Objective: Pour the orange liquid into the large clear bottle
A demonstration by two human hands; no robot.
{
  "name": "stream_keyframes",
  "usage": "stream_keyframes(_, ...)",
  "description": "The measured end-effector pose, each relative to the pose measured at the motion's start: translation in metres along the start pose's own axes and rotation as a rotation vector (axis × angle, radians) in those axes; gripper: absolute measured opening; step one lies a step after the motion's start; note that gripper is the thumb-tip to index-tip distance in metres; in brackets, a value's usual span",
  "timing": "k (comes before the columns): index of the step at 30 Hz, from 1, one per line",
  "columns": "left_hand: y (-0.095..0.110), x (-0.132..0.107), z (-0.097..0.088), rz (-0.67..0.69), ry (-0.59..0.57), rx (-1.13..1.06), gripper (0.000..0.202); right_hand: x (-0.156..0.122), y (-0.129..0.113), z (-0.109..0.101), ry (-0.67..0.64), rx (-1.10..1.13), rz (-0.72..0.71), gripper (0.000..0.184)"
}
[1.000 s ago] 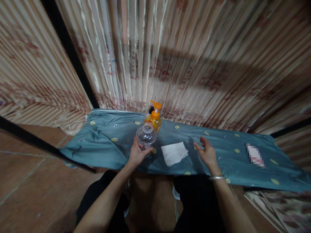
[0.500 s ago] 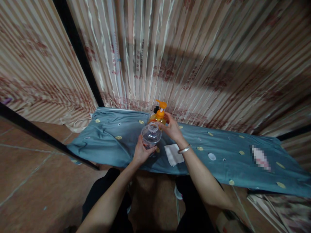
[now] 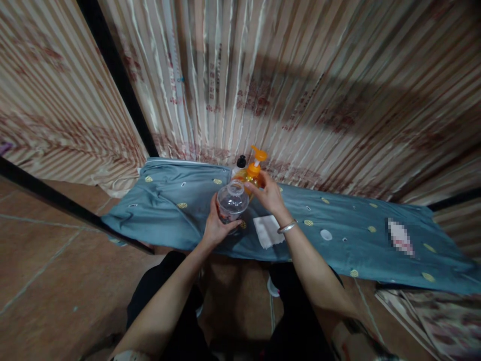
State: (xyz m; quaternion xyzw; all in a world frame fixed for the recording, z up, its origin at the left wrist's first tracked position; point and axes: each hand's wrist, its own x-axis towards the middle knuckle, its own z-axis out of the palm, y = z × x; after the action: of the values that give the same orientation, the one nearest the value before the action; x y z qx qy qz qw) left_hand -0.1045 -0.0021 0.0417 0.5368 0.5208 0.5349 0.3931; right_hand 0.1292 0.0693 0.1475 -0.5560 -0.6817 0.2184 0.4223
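My left hand (image 3: 219,224) is wrapped round a clear plastic bottle (image 3: 233,199) with an open mouth and a dark patterned lower part. My right hand (image 3: 267,193) grips a pump bottle (image 3: 249,176) of yellow-orange liquid, its orange pump head tilted to the right. The clear bottle stands in front of the pump bottle and hides part of it. Behind them is a bottle with a black cap (image 3: 241,161), mostly covered from view. Below my right wrist a white cloth or tissue (image 3: 268,231) lies flat.
A blue-green patterned sheet (image 3: 195,225) covers the long bench or table. On it lie a small white disc (image 3: 326,234) and a blurred-out item (image 3: 400,237) to the right. Striped curtains (image 3: 300,100) hang behind, and a dark metal post (image 3: 116,70) rises at the left.
The pump bottle has moved slightly right and up with my right hand, so the black-capped bottle shows more. My left hand still holds the clear bottle; the view has tilted a little.
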Motion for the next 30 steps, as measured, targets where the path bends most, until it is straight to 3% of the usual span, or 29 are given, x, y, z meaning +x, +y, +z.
stream_keyframes(4, -0.002, -0.001, -0.007, 0.047, -0.037, 0.053, 0.147, -0.002, 0.005, -0.004, 0.037, -0.018, -0.032, 0.089)
stream_keyframes(9, -0.006, -0.006, -0.014, 0.079, -0.017, 0.058, 0.15, -0.005, 0.012, -0.02, 0.187, 0.033, 0.013, 0.094)
stream_keyframes(13, 0.002, -0.006, -0.036, 0.181, 0.035, 0.093, 0.147, -0.018, 0.013, -0.051, 0.319, 0.05, -0.003, 0.085)
stream_keyframes(18, 0.043, -0.024, -0.067, 0.496, 0.216, 0.286, 0.146, -0.066, 0.008, -0.104, 0.465, 0.068, -0.043, 0.078)
stream_keyframes(21, 0.068, -0.064, -0.053, 0.794, 0.205, 0.298, 0.129, -0.104, 0.003, -0.129, 0.492, 0.031, -0.022, 0.076)
stream_keyframes(23, 0.075, -0.092, -0.029, 0.893, 0.047, 0.284, 0.119, -0.128, -0.003, -0.136, 0.486, 0.013, -0.008, 0.075)
stream_keyframes(25, 0.071, -0.11, -0.004, 0.851, -0.177, 0.263, 0.125, -0.148, -0.009, -0.134, 0.461, 0.041, 0.006, 0.071)
stream_keyframes(27, 0.061, -0.113, 0.016, 0.739, -0.352, 0.197, 0.145, -0.164, -0.016, -0.127, 0.393, 0.112, 0.008, 0.067)
stream_keyframes(30, 0.048, -0.097, 0.033, 0.431, -0.461, 0.103, 0.165, -0.18, -0.024, -0.113, 0.275, 0.2, 0.035, 0.066)
